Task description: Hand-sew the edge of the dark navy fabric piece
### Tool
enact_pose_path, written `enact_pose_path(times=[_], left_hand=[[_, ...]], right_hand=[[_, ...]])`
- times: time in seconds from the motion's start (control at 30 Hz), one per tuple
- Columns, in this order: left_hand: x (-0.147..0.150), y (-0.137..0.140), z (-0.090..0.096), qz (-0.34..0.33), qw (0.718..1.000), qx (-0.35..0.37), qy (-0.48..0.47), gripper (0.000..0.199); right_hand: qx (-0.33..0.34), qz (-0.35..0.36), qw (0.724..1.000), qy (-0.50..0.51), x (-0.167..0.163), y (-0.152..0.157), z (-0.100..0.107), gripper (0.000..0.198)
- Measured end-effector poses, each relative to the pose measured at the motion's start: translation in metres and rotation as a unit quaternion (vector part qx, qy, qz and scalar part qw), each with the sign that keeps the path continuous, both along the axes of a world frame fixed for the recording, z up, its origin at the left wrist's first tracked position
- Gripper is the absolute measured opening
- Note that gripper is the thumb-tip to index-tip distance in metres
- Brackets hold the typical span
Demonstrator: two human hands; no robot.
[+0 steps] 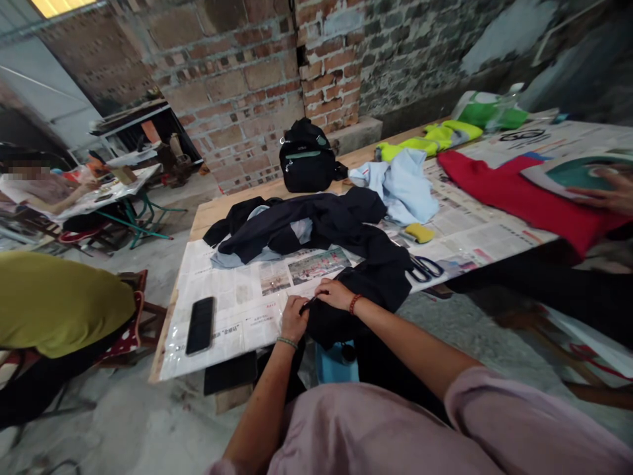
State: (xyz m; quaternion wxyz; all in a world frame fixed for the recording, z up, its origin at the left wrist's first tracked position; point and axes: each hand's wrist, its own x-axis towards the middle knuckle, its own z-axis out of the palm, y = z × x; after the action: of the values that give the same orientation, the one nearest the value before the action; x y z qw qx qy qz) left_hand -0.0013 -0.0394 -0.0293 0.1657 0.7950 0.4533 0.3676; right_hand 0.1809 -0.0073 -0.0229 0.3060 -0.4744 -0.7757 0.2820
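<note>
Closest to me, below the camera, is my mauve top [341, 429]. Past it, at the tabletop's [173, 315] near edge, my left hand [294, 318] and right hand [336, 293] sit close together. Each grip is closed in a pinch, fingertips on the edge of a dark cloth [359, 300]; the two pinches probably keep that edge stretched and steady between them. The cloth hangs partly over the table edge, perhaps to bring it within easy reach.

Left of it lies a phone [200, 325], face up and apart from the fabric. Right of it, scissors [424, 268] lie near the cloth, likely to be handy. Newspaper [232, 287] under clear film covers much of the top, presumably for protection.

Farther back are more dark clothes [297, 227], a yellow pad [419, 232], a pale blue shirt [408, 188] and a black bag [307, 158]. At right, a co-worker's hand [610, 190] rests above red fabric [499, 185]. Behind everything stands a brick wall [237, 86].
</note>
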Motion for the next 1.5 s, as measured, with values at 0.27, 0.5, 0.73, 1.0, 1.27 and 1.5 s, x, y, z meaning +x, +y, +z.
enact_pose_path(times=[0.27,0.5,0.73,1.0,1.27,1.5], left_hand=[[0.0004,0.0007,-0.0018,-0.01,1.0,0.002,0.007,0.024],[-0.0002,0.0012,-0.0027,-0.017,1.0,0.001,0.01,0.025],[0.0008,0.0019,-0.0044,0.01,1.0,-0.016,-0.016,0.03],[0.0013,-0.0005,0.0026,0.001,0.998,-0.046,-0.049,0.038],[0.0025,0.0024,-0.0058,0.0,0.999,0.009,0.037,0.025],[0.0026,0.0016,-0.0048,-0.005,0.999,0.023,0.043,0.021]], right_hand=[[0.002,0.003,1.0,-0.008,0.0006,0.0008,0.0003,0.012],[0.008,0.014,0.999,-0.035,-0.0008,0.0013,-0.0007,0.013],[0.007,0.023,0.998,-0.058,-0.0022,0.0008,0.0001,0.014],[0.008,0.028,0.998,-0.054,-0.0002,-0.0004,0.0019,0.015],[-0.003,0.03,0.998,-0.053,-0.001,-0.0004,0.0023,0.015],[-0.007,0.031,0.997,-0.077,-0.0018,0.0014,0.0042,0.015]])
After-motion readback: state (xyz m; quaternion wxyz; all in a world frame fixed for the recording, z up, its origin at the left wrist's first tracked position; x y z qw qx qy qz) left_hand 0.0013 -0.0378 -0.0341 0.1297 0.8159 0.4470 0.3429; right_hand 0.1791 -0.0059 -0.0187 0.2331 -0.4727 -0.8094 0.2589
